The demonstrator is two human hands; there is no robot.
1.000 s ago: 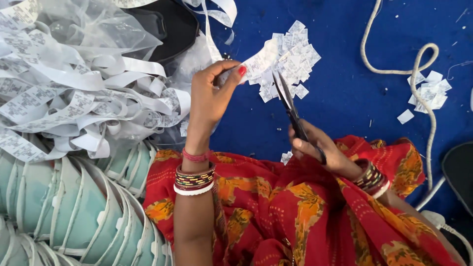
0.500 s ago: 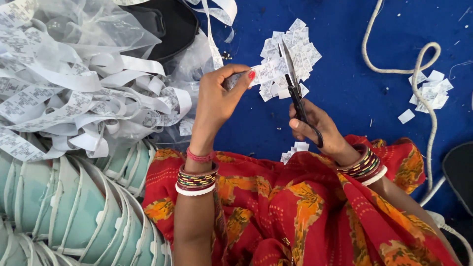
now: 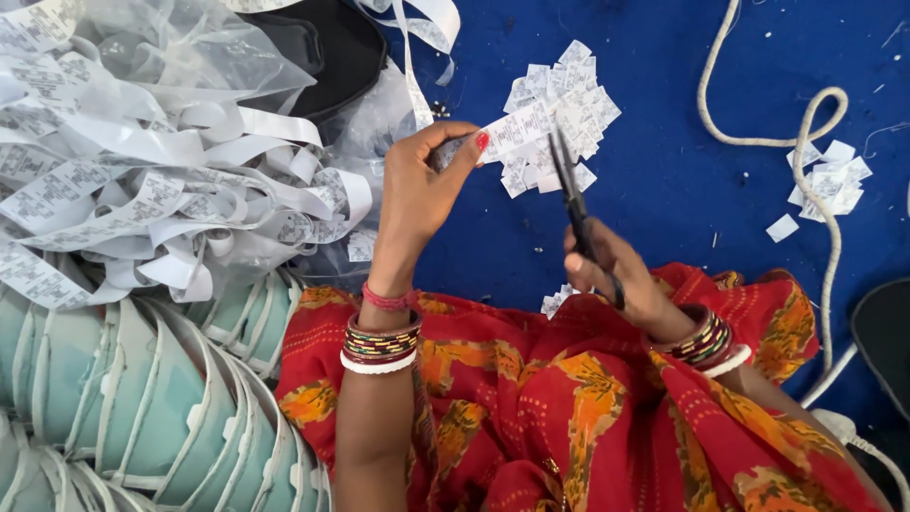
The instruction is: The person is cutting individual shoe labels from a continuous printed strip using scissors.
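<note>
My left hand (image 3: 422, 190) pinches the end of a white printed label strip (image 3: 517, 128), which runs right toward the scissors. My right hand (image 3: 616, 280) grips black scissors (image 3: 572, 190) by the handles, the blades pointing up and almost together at the strip's free end. Behind the blades lies a pile of cut white labels (image 3: 559, 109) on the blue surface (image 3: 654, 180). Both wrists wear stacked bangles, and a red and orange patterned cloth (image 3: 569, 408) covers my lap.
A big tangle of white label ribbon in clear plastic (image 3: 142, 180) fills the left. Pale green stacked pieces (image 3: 123, 398) lie below it. A white cord (image 3: 815, 190) loops at right beside a smaller heap of cut labels (image 3: 825, 185). A black object (image 3: 332, 47) sits at top.
The scissors have swung upright and moved up to the strip, their blades now nearly together. My left hand has shifted slightly, holding the strip stretched toward the blades.
</note>
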